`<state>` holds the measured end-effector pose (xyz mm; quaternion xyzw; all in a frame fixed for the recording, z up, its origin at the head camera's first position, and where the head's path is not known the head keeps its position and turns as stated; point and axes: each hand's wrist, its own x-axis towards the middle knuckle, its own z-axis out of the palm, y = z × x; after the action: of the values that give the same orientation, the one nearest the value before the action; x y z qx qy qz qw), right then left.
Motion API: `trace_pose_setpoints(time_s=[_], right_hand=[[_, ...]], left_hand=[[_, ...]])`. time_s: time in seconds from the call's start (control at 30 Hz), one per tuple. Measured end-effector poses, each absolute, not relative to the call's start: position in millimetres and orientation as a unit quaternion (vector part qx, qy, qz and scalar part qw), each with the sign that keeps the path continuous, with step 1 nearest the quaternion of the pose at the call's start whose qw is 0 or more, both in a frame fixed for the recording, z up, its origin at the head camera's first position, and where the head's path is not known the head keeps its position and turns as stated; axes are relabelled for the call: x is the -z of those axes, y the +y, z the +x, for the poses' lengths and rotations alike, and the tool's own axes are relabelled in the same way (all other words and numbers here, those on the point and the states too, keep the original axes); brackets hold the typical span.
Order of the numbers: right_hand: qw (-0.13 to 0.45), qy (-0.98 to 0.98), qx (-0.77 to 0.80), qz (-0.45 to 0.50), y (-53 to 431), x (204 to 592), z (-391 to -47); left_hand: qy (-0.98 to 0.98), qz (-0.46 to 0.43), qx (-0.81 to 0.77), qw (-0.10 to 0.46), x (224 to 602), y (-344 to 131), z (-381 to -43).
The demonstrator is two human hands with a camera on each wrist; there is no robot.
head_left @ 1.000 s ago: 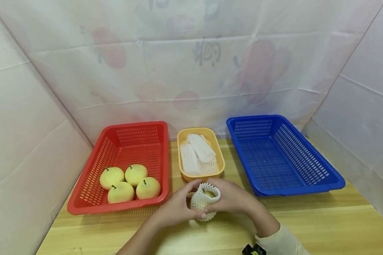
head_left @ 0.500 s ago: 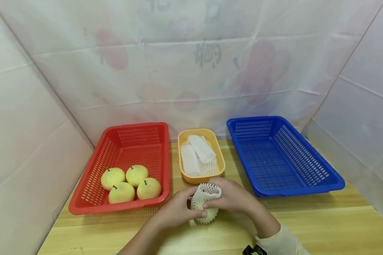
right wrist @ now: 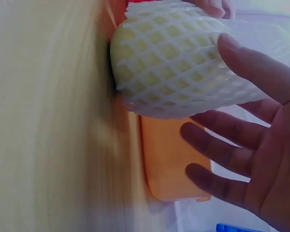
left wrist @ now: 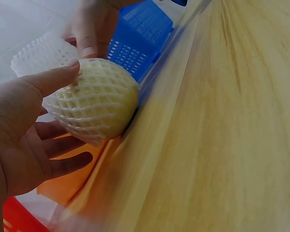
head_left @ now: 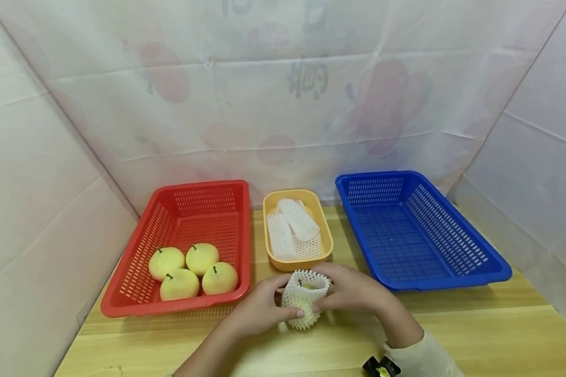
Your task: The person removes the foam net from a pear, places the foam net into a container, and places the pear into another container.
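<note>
A pale yellow pear (left wrist: 99, 99) sits in a white foam net sleeve (head_left: 300, 301), close over the table in front of the yellow bin. Its stem shows through the net's wide mouth in the head view; the bottom of the fruit is bare in both wrist views. My left hand (head_left: 260, 309) holds the netted pear from the left, thumb on its near side and fingers around behind. From the right, my right hand (head_left: 351, 290) grips the net's upper part between thumb and index finger. Its other fingers (right wrist: 222, 150) are spread apart.
To the left, a red basket (head_left: 108, 301) bears several bare pears (head_left: 179, 284). A small yellow bin (head_left: 327, 248) with folded foam nets (head_left: 298, 219) stands behind my hands. The blue basket (head_left: 398, 235) is at the right; fabric walls (head_left: 273, 104) enclose the wooden table (head_left: 453, 330).
The net's mouth narrowed over the pear half a second ago and is now spread wider, the stem showing again. My right hand has shifted slightly right; my left hand stays nearly in place.
</note>
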<state>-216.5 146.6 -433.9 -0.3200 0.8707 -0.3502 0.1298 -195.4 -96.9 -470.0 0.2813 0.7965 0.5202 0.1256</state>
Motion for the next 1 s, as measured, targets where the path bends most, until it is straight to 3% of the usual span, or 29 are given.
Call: trace_pose_setpoints(time_s=[0.33, 1.0], right_hand=[[0.059, 0.874, 0.349, -0.332, 147.8, 433.2, -217.2], [0.061, 0.877, 0.357, -0.317, 147.3, 430.8, -216.2]], left_hand=[[0.807, 0.282, -0.509, 0.103, 470.6, -98.5, -195.7], [0.803, 0.288, -0.513, 0.097, 467.7, -96.5, -197.0]])
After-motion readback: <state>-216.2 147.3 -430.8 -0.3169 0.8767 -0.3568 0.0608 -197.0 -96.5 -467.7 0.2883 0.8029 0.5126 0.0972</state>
